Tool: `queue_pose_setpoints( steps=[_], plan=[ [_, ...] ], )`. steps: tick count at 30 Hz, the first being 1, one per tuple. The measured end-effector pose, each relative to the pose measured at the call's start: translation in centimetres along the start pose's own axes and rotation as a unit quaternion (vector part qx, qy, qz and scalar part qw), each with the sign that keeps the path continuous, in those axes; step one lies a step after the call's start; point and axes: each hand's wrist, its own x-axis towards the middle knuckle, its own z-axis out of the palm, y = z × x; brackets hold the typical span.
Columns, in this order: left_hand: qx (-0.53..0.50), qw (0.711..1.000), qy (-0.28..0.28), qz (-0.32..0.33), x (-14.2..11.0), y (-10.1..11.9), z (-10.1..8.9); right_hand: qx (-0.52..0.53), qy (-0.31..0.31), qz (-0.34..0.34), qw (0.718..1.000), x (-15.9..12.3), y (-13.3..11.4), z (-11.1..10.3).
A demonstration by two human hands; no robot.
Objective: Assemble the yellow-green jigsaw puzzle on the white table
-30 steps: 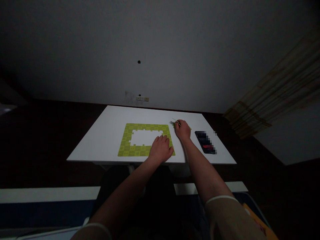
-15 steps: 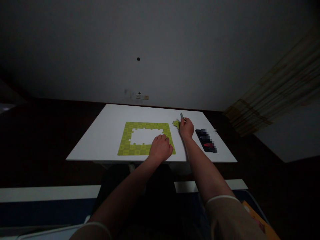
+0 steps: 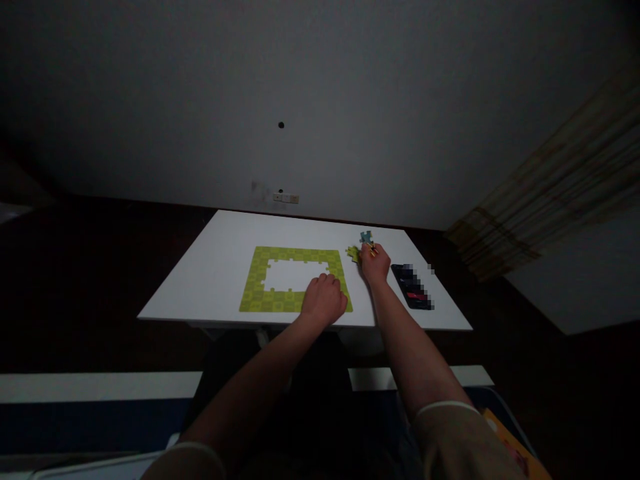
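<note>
A green checkered puzzle border lies on the white table, its middle open and edged with knobs and notches. My left hand rests palm down on the border's lower right part, fingers slightly bent and holding nothing. Right of the border, my right hand is closed on puzzle pieces with yellow and dark print. A blue puzzle piece shows just beyond its fingertips; I cannot tell whether it is held too. Touching or close beside that hand is a green puzzle piece.
A dark phone-like object, partly pixelated, lies on the table to the right of my right hand. Behind the table stands a grey wall with a socket strip. A curtain hangs at the right.
The blue piece beyond my right fingertips was seen narrow and now shows its face. My left hand stays on the border. The whole view has shifted slightly.
</note>
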Motion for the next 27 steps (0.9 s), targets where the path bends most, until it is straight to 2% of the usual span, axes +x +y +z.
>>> queue_pose_setpoints(
  steps=[5, 10, 15, 18, 20, 22, 27],
  plan=[
    [-0.005, 1.0, -0.013, 0.0, 0.4, -0.3, 0.5, 0.046, -0.005, 0.013, 0.999, -0.7, -0.3, 0.1],
    [-0.012, 0.999, -0.026, 0.039, 0.1, -0.4, 0.2, 0.12, 0.012, 0.066, 0.991, -2.6, -1.2, 0.3],
    [-0.016, 0.993, -0.013, 0.113, -1.5, 0.1, -0.7, 0.103, 0.012, 0.049, 0.993, -4.4, -1.7, 0.0],
    [-0.032, 0.993, -0.014, 0.115, -3.1, -0.4, -1.0, 0.107, 0.008, 0.042, 0.993, -4.7, -1.7, -0.2],
    [-0.041, 0.995, 0.006, 0.091, -4.4, -1.6, -1.3, 0.127, 0.001, 0.044, 0.991, -4.8, -1.6, -0.3],
    [-0.045, 0.998, 0.031, 0.044, -5.7, -3.8, -1.8, 0.141, -0.005, 0.044, 0.989, -5.0, -1.6, -0.4],
    [-0.018, 0.993, 0.089, -0.069, -8.4, -12.3, -3.8, 0.12, 0.001, 0.03, 0.992, -5.4, -2.1, -0.7]
  ],
)
